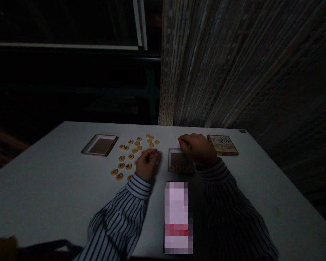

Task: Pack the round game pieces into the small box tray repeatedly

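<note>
Round wooden xiangqi pieces [128, 166] lie scattered on the white table, some with red or dark characters facing up, others blank side up. My left hand [146, 165] is at the right side of these pieces, its fingers curled together; whatever they hold, if anything, is hidden. Over the right edge of a small open box [168, 159] hovers my right hand [199, 149], closed, with its fingertips pointing left. What is inside its grip cannot be made out. A row of several pieces stands along the near side of that box.
An open tray [83, 150] sits at the left of the white table [57, 188]. A box with a printed cover [228, 145] lies at the right, behind my right hand. Close to me is a blurred-out phone [176, 214]. A bead-like curtain [195, 72] hangs beyond the table.
</note>
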Demonstrator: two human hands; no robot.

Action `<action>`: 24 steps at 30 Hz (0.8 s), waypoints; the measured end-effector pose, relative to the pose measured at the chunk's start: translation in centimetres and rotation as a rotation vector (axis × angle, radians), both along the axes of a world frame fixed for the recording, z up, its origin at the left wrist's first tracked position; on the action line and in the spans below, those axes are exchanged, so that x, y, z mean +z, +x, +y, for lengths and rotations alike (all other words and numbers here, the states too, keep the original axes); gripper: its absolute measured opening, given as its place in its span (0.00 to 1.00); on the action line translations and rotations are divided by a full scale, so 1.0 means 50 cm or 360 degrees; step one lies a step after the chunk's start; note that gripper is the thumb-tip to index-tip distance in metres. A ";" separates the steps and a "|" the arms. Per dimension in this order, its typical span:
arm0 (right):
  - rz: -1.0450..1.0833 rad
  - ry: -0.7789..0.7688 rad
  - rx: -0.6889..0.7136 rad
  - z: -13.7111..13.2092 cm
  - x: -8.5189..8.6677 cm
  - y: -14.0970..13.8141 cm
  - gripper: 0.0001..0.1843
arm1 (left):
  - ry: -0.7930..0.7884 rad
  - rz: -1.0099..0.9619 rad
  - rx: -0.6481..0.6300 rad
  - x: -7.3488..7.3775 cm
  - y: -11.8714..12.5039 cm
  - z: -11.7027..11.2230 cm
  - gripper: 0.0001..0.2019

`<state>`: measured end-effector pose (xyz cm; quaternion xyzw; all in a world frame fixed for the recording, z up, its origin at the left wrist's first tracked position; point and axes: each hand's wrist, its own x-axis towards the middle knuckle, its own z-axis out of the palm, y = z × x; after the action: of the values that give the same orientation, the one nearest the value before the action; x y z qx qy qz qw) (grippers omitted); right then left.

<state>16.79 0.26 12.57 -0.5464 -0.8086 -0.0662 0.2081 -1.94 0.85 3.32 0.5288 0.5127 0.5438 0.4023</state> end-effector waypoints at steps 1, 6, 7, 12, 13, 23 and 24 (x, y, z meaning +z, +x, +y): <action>0.0001 -0.0001 0.0007 0.000 0.001 0.000 0.13 | 0.0015 0.0019 -0.0006 0.009 -0.007 0.005 0.15; -0.0010 -0.0023 0.0022 -0.001 0.003 -0.003 0.14 | 0.0138 0.0131 -0.0012 0.070 -0.048 0.037 0.16; -0.0013 -0.0031 0.0026 -0.002 0.003 -0.004 0.14 | 0.0156 0.0126 -0.0012 0.083 -0.057 0.045 0.16; 0.0002 -0.0040 0.0043 -0.001 -0.002 -0.007 0.13 | 0.0277 0.0034 0.0093 0.133 -0.109 0.091 0.16; 0.0002 -0.0028 0.0045 -0.001 -0.003 -0.009 0.13 | 0.0303 0.0035 0.0118 0.138 -0.120 0.101 0.16; -0.0028 -0.0027 0.0053 0.014 -0.008 -0.038 0.12 | 0.0299 0.0714 -0.0002 0.135 -0.190 0.155 0.15; -0.0018 -0.0021 0.0061 0.019 -0.008 -0.042 0.12 | 0.0302 0.0782 -0.0047 0.132 -0.195 0.159 0.15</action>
<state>14.68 1.21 12.15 -0.5319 -0.8204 -0.0599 0.2012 -11.70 8.77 9.90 0.6878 0.5339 0.4386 0.2223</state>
